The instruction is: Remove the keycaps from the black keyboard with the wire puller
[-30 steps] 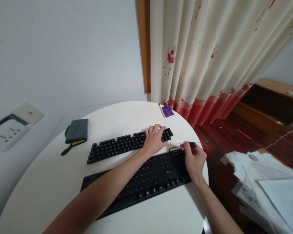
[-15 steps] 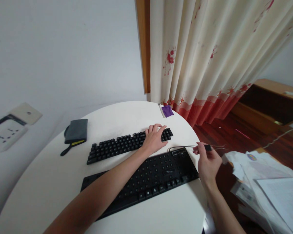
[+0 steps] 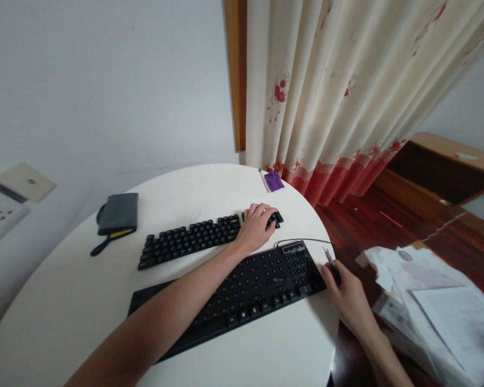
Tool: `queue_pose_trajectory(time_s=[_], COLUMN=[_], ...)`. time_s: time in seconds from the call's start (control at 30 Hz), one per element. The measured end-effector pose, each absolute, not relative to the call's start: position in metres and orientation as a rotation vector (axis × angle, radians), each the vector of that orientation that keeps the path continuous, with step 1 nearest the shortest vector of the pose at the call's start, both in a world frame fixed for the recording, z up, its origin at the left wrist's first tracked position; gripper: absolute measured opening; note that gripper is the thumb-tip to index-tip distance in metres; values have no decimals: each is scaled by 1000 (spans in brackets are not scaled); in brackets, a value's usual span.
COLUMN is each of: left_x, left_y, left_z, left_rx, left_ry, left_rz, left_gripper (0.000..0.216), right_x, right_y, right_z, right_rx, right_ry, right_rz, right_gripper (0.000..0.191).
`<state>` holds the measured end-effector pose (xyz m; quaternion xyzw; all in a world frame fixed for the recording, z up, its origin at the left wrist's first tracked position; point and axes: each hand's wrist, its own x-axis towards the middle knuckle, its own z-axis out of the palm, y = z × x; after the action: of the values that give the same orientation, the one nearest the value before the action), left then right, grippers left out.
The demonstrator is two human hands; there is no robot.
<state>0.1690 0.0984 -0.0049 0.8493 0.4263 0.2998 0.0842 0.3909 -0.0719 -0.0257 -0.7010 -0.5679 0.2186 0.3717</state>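
Detached black keycaps (image 3: 189, 236) lie in keyboard-like rows on the round white table. My left hand (image 3: 255, 224) rests over the right end of these rows, fingers bent forward and thumb apart, touching the keycaps; whatever lies under the palm is hidden. Nearer to me is a black keyboard (image 3: 262, 285), most of its key positions bare, with keys left along its front row. Part of it is covered by my left forearm. My right hand (image 3: 344, 287) is closed around the black handle of a wire keycap puller (image 3: 331, 260), its metal tip pointing up beside the keyboard's right edge.
A dark grey pouch (image 3: 119, 213) with a strap lies at the table's left. A purple cloth (image 3: 273, 181) and a thin stick-like item are at the far edge. The keyboard's cable (image 3: 306, 239) runs off to the right. Papers and plastic bags (image 3: 439, 301) are piled beyond the table.
My right hand has come down and nearer, turning the keycap puller so its wires point up instead of right. My left hand has stayed over the keycaps, its fingers closer together. The view has shifted slightly.
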Motion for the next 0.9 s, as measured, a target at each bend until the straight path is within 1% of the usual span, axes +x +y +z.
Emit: queue_pose_trajectory(time_s=[0.1,0.23,0.37,0.53,0.7,0.9], left_x=[168,168,169,171,173,174], left_y=[99,99,99,95,93,96], left_z=[-5,-4,-4,-5,-4,-6], left_rx=[2517,2494,2484,2469,2461,2423], left_ry=[1266,1261,1247,1251,1261,1293], left_rz=[914,916,951,978,960,1025], left_gripper=[32,32,29,25,25,20], right_x=[381,375,374,372,371,382], right_y=[-81,-85,-83,-81,-84,-78], right_z=[-29,-29,-28,-32,-37,-18], right_rx=[-1947,-2163,-2274,-2171,-2095,-1922], right_ry=[-1551,-1594,-1691,-1754,-1676,-1476], right_rz=[479,262,117,123,149,201], right_gripper=[33,37,33,31,32,37])
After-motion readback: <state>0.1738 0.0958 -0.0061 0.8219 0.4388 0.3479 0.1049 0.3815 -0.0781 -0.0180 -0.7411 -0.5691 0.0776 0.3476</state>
